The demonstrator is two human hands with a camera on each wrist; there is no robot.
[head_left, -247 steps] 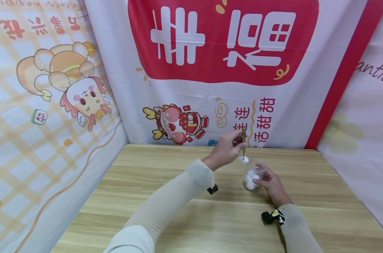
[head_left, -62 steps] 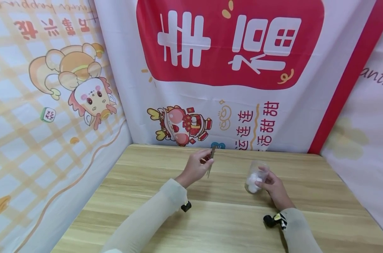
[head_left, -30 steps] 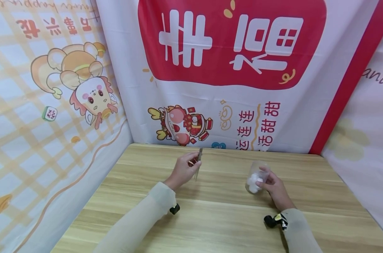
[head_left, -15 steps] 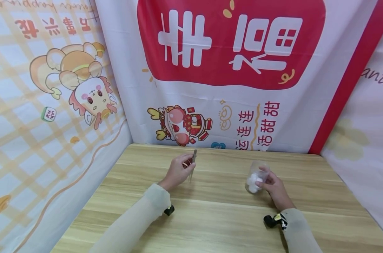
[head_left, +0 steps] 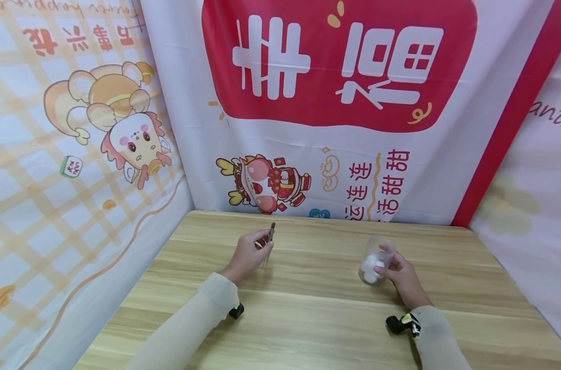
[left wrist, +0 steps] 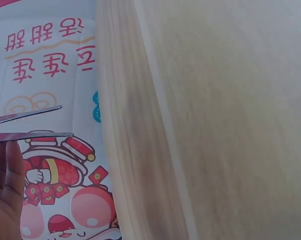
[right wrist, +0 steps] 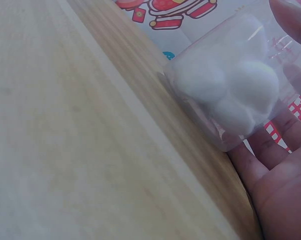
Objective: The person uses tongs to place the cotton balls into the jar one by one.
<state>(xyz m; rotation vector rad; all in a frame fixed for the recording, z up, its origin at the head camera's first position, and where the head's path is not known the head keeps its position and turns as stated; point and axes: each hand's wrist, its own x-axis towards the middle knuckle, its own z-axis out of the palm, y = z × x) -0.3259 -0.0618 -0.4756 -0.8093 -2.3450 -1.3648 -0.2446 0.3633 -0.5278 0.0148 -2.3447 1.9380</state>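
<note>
My left hand (head_left: 247, 255) pinches metal tweezers (head_left: 272, 232) above the left half of the table, tips pointing down. In the left wrist view the two tweezer arms (left wrist: 33, 135) stand apart with nothing between them. On the right, my right hand (head_left: 402, 272) grips a clear plastic cup (head_left: 375, 242), thumb on the near side and fingers round the far side. White cotton balls (right wrist: 253, 85) fill the lower part of the cup, seen through its wall. The cup leans slightly, its base at the tabletop.
The wood-grain table (head_left: 308, 329) ends at a white and red printed cloth (head_left: 336, 133) hanging behind it. Another printed cloth (head_left: 90, 216) hangs along the left side, and a pale one (head_left: 530, 246) along the right.
Earlier my left hand held a white cotton ball in the tweezers beside the cup's mouth. The tweezers, now without it, have moved left across the table. The right hand and cup have barely moved.
</note>
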